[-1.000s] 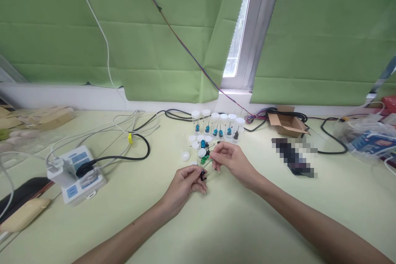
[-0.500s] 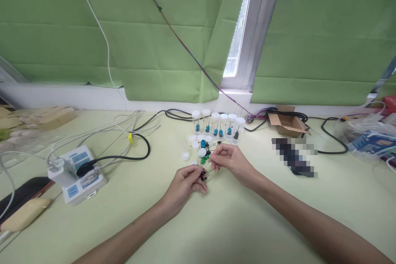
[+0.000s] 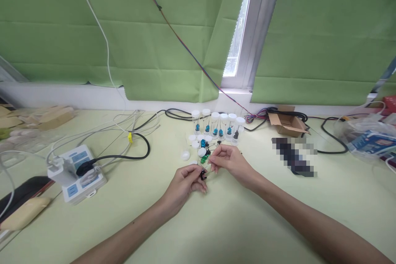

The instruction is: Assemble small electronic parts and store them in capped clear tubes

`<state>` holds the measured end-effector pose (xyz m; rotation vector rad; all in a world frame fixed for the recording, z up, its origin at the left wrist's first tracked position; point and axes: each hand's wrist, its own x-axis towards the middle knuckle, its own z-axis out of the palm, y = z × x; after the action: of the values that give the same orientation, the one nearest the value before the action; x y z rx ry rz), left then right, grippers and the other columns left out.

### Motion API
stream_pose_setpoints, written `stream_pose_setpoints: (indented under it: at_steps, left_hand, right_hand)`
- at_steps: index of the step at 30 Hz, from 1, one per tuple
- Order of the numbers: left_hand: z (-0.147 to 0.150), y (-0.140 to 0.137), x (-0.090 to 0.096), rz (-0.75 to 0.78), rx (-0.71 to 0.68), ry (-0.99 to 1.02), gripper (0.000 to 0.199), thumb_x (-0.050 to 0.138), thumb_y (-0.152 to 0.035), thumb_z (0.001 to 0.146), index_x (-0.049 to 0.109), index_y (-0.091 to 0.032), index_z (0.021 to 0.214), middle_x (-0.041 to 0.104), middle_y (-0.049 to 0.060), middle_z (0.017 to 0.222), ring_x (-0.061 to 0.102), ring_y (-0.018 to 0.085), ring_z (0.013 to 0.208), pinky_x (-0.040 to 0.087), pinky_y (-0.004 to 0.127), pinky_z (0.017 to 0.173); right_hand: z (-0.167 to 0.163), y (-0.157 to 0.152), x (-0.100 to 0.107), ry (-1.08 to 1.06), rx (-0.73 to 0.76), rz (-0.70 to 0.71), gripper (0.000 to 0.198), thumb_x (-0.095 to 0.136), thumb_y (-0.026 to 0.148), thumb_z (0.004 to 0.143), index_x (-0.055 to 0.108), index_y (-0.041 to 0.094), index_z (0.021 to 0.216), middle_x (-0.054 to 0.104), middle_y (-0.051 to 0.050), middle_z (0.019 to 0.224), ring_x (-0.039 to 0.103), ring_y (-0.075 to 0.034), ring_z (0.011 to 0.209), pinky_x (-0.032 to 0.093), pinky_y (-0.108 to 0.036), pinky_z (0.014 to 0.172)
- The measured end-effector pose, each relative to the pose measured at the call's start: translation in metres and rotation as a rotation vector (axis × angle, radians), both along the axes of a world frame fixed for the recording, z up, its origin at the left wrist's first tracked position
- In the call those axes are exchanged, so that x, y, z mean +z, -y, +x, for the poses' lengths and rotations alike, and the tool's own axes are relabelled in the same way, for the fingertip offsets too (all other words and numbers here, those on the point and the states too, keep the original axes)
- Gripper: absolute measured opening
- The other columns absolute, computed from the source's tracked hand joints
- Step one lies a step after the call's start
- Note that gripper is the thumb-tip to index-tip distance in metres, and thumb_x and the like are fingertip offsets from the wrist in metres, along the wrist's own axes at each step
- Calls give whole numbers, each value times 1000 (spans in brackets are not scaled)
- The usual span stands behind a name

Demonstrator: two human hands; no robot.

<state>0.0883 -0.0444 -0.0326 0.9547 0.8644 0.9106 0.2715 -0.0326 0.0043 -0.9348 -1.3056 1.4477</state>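
Between thumb and fingers, my left hand (image 3: 187,180) pinches a small black part (image 3: 203,174) with a thin stem. My right hand (image 3: 225,159) is closed in a pinch just to the right and above; something thin may be at its fingertips, but it is too small to make out. Beyond the hands lie loose blue pieces (image 3: 203,144), green pieces (image 3: 204,159) and several white caps (image 3: 185,155). Farther back, a row of clear vials (image 3: 215,125) with white lids stands upright, most holding a blue piece and the rightmost one a dark piece.
On the left sits a white power strip (image 3: 85,173) with plugs and cables. Toward the back right are an open cardboard box (image 3: 287,125), black cables and a plastic bag (image 3: 368,140) of packages. A pixelated dark object (image 3: 293,159) lies right of my right hand.
Almost nothing differs. My right hand has shifted very slightly, while my left hand keeps its pinch on the black part.
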Motion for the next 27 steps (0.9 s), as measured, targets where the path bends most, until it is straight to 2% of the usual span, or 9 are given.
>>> stream_pose_setpoints:
  at_steps: [16, 27]
  left_hand:
    - [1, 1, 3, 10, -9, -12, 33, 77, -41, 76, 67, -10, 75, 60, 2, 71, 64, 13, 56, 54, 23, 53]
    - [0, 0, 1, -8, 4, -4, 32, 80, -40, 73, 67, -11, 73, 62, 2, 68, 63, 13, 55, 53, 23, 52]
  right_hand:
    - [0, 3, 3, 15, 27, 4, 30, 81, 39, 73, 61, 17, 72, 67, 0, 60, 61, -14, 56, 50, -29, 61]
    - [7, -8, -14, -74, 111, -18, 31, 80, 42, 74, 62, 18, 76, 66, 1, 65, 60, -13, 62, 46, -27, 62]
